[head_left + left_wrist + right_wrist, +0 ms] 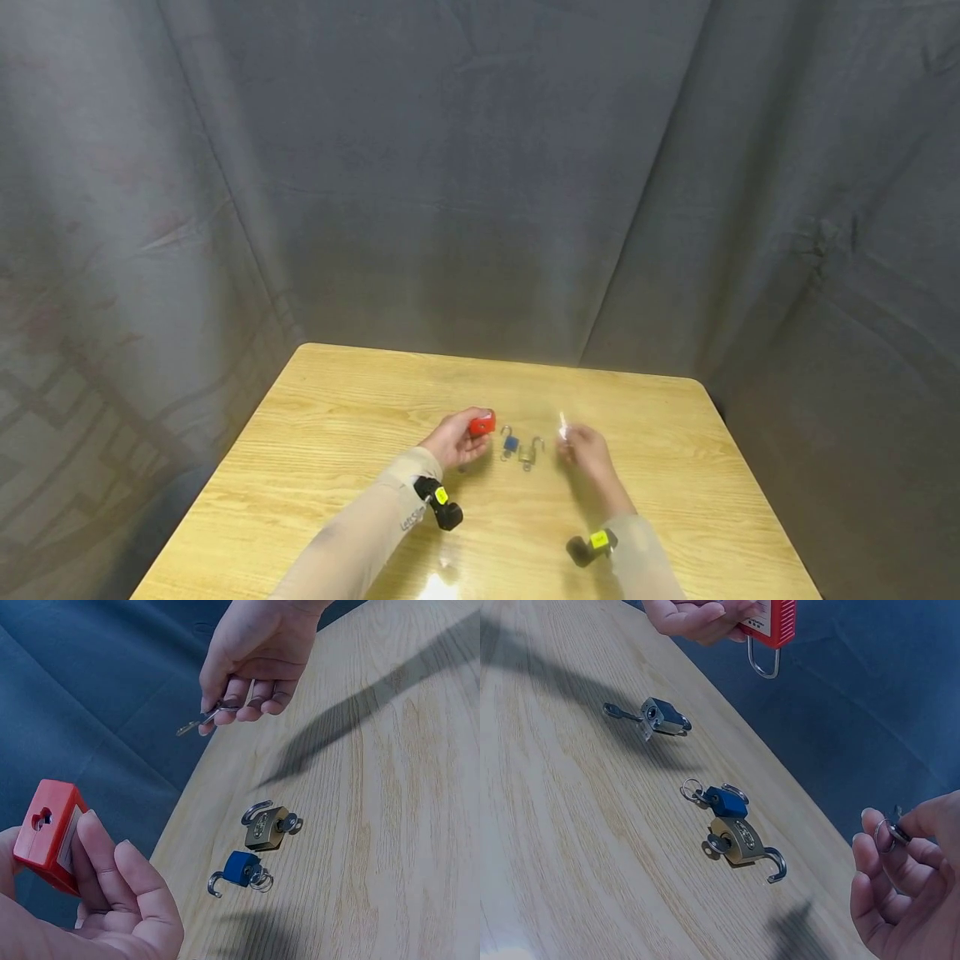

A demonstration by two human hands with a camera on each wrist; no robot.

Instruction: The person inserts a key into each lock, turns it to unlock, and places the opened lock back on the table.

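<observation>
My left hand (454,442) grips a red padlock (54,838) above the table, its keyhole side showing in the left wrist view. In the right wrist view the red padlock's metal shackle (765,673) points away from the fingers. My right hand (590,457) pinches a key (190,727) with a thin ring (883,836) on it. Between the hands lie a blue padlock (239,865) and a brass padlock (264,829), side by side. Both have their shackles swung out and keys in their keyholes.
A small silver padlock (664,717) lies on the wooden table (337,417), a key (621,712) beside its keyhole end. The table's far edge meets a grey curtain (450,208), and curtains hang at both sides. A camera is strapped to each wrist.
</observation>
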